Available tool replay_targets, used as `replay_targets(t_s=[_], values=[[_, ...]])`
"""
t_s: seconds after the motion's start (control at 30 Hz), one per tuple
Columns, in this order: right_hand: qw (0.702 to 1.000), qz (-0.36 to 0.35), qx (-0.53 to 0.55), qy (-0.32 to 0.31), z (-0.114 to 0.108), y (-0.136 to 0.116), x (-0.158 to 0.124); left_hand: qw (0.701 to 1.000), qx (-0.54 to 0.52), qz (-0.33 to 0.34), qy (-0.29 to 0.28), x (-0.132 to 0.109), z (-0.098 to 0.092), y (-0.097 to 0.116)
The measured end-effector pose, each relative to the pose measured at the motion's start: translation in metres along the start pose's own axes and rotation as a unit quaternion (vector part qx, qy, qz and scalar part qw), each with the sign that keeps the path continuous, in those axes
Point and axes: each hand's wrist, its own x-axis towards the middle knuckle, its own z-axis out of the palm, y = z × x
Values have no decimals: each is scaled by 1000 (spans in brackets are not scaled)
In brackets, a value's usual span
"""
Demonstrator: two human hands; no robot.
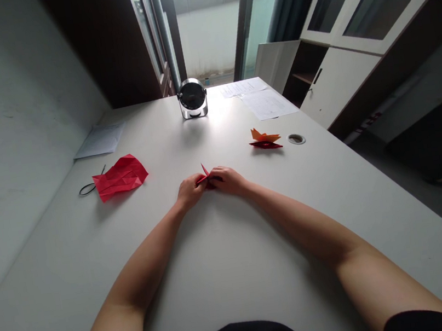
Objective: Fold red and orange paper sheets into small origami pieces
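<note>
Between my two hands, near the middle of the white table [227,264], is a small folded red paper [205,170] with a thin point sticking up. My left hand [190,191] grips its left side, fingers closed. From the right, my right hand [228,180] has its fingers curled over the other side. Much of the folded paper is hidden behind the fingers. A creased red sheet of paper [121,177] lies off to the left. On the right rest an orange folded paper piece [265,135] and a dark red folded paper piece [267,145], close together.
A round black device on a silver stand [192,96] stands at the back. White papers [269,104] lie back right, and more papers [99,139] back left by the wall. A thin black cord [87,190] lies beside the red sheet. A round cable hole [296,139] sits right.
</note>
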Motion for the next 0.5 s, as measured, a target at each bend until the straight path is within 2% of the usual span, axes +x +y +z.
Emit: replay_targets(t_s=[0.5], values=[[1000,4,-12,-7,1,2,0,1000,-5,0,-6,-1,-2,2]])
